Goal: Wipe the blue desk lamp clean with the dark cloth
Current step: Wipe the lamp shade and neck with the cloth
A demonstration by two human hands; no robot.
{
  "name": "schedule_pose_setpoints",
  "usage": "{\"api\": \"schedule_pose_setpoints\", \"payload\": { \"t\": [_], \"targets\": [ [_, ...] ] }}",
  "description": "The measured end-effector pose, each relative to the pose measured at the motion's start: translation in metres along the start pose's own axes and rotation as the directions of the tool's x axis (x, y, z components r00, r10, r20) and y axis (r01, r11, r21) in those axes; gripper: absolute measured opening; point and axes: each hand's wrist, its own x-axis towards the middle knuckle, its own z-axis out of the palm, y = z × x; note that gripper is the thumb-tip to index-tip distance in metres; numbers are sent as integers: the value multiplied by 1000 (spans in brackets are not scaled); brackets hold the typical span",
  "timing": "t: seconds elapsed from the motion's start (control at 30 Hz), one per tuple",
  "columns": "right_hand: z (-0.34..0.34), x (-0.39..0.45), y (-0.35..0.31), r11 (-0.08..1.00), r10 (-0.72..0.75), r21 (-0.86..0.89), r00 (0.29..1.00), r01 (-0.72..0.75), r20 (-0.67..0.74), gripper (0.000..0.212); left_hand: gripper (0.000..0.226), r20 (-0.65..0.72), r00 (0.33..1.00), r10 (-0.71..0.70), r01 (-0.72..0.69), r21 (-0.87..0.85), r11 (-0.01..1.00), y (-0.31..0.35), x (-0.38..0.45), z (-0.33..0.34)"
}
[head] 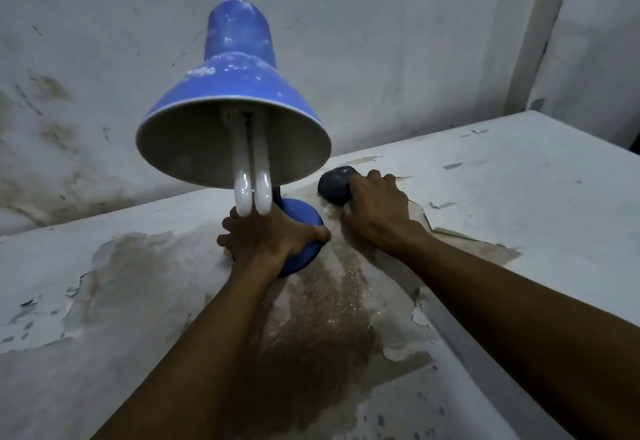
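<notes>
The blue desk lamp [239, 83] stands on a worn white table [519, 197], its shade tilted toward me with a white U-shaped bulb hanging out. Pale dust patches cover the top of the shade. My left hand [266, 235] presses down on the lamp's round blue base [301, 214], fingers wrapped over it. To the right of the base, my right hand [377, 211] lies on the table, closed on the dark cloth [336, 181], which is bunched into a ball and rests on the tabletop.
The tabletop has peeling paint and a large brown stain [311, 335] in front of the lamp. A stained white wall [381, 41] rises close behind the lamp. The table's right edge drops off near a pale vertical frame [540, 34].
</notes>
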Motion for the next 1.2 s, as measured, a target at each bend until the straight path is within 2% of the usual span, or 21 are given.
{"api": "schedule_pose_setpoints", "payload": {
  "t": [0.1, 0.17, 0.23, 0.33, 0.43, 0.57, 0.73, 0.77, 0.87, 0.97, 1.03, 1.13, 1.2],
  "targets": [
    [-10, -1, -1, 999, -9, 41, 1000, 9, 11, 30, 115, 29, 993, 118, -118, -16, 993, -5, -6, -6],
    [-18, -7, -3, 997, -19, 74, 1000, 18, 10, 13, 98, 37, 974, 224, -222, -48, 974, -12, -10, -10],
    [-24, -12, -3, 990, 12, 143, 1000, -13, 7, 5, 109, 81, 954, 287, -283, -62, 957, -20, -12, -12],
    [-31, -18, -2, 946, 103, 311, 995, -95, -9, 13, 142, 175, 924, 340, -327, -99, 940, -31, -14, -15],
    [-40, -26, -6, 895, 109, 438, 994, -87, -25, 13, 149, 235, 889, 394, -369, -142, 918, -41, -17, -19],
    [-41, -39, -15, 913, 28, 407, 994, 17, -104, 15, 157, 266, 869, 417, -365, -224, 904, -55, -20, -24],
    [-23, -37, -27, 952, -44, 297, 995, 70, -95, 11, 158, 266, 868, 420, -307, -379, 873, -81, -29, -21],
    [-19, -36, -30, 947, -74, 307, 995, 89, -59, 17, 155, 244, 870, 428, -309, -405, 860, -86, -31, -18],
    [-8, -36, -37, 922, -160, 373, 979, 103, 126, 57, 149, 164, 893, 420, -290, -505, 813, -93, -37, -8],
    [-3, -38, -39, 913, -185, 392, 970, 111, 157, 67, 148, 114, 911, 397, -275, -551, 788, -97, -36, -2],
    [-9, -37, -38, 901, -179, 423, 970, 93, 167, 62, 149, 94, 913, 397, -284, -552, 784, -98, -35, 0],
    [-29, -30, -37, 889, -142, 458, 966, 28, 217, 35, 135, 85, 912, 401, -301, -527, 795, -99, -34, 2],
    [-45, -24, -32, 883, -90, 469, 974, -18, 206, 24, 135, 103, 909, 404, -297, -519, 801, -99, -33, 4]
  ]
}}
